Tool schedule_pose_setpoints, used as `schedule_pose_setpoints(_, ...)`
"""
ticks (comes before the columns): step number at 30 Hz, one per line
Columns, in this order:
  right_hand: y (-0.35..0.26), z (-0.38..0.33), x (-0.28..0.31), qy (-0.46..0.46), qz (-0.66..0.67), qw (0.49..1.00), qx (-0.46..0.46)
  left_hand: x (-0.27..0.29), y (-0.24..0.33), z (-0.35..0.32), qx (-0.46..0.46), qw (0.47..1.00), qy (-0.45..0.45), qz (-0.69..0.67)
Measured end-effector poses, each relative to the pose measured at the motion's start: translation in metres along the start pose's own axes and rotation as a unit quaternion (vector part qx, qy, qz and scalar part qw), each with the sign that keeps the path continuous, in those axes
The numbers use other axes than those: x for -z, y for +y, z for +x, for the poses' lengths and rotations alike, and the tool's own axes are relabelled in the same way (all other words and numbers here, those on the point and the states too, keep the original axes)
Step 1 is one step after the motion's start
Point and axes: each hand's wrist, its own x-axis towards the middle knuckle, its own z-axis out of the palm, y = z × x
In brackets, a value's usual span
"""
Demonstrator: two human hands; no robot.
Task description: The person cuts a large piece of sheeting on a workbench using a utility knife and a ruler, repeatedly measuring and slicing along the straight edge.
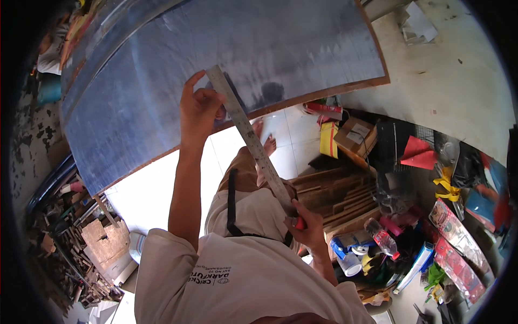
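Observation:
A long grey metal ruler slants from above the blue-grey tabletop down toward my body. Beside its upper end is my left hand, its index finger stretched to the tip and its other fingers curled against the edge. My right hand closes round the lower end, near my waist. A small red piece shows between the fingers of that hand; the rest of it is hidden, so I cannot tell its kind.
The blue-grey tabletop has a brown edge. Right of me lie stacked wooden strips, a cardboard box, a plastic bottle and mixed clutter. A pale table stands far right. Wood scraps pile up at left.

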Motion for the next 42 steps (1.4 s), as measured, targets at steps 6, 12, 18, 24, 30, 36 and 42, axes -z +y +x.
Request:
schedule_pose_setpoints(6,0.016,0.012,0.0,-0.015,-0.081,0.995,0.063,-0.015,-0.007,0.016,-0.079,0.993,0.026,0.083)
schedule_pose_setpoints(12,0.041,0.026,0.0,0.061,-0.107,0.987,0.106,-0.047,0.0,0.039,-0.341,0.867,0.013,0.363)
schedule_pose_setpoints(18,0.051,0.037,0.007,0.067,-0.126,0.985,0.1,-0.056,-0.021,0.05,-0.339,0.852,-0.066,0.393)
schedule_pose_setpoints(24,0.058,0.033,-0.004,0.053,-0.104,0.989,0.089,-0.057,-0.031,0.051,-0.335,0.823,-0.064,0.455)
schedule_pose_setpoints(30,0.063,0.031,-0.008,0.074,-0.085,0.99,0.084,-0.06,-0.03,0.051,-0.357,0.815,-0.059,0.452)
schedule_pose_setpoints(36,0.065,0.023,-0.005,0.076,-0.087,0.99,0.078,-0.058,-0.03,0.049,-0.358,0.797,-0.068,0.481)
schedule_pose_setpoints(42,0.065,0.018,-0.009,0.081,-0.086,0.99,0.073,-0.056,-0.03,0.048,-0.366,0.795,-0.073,0.478)
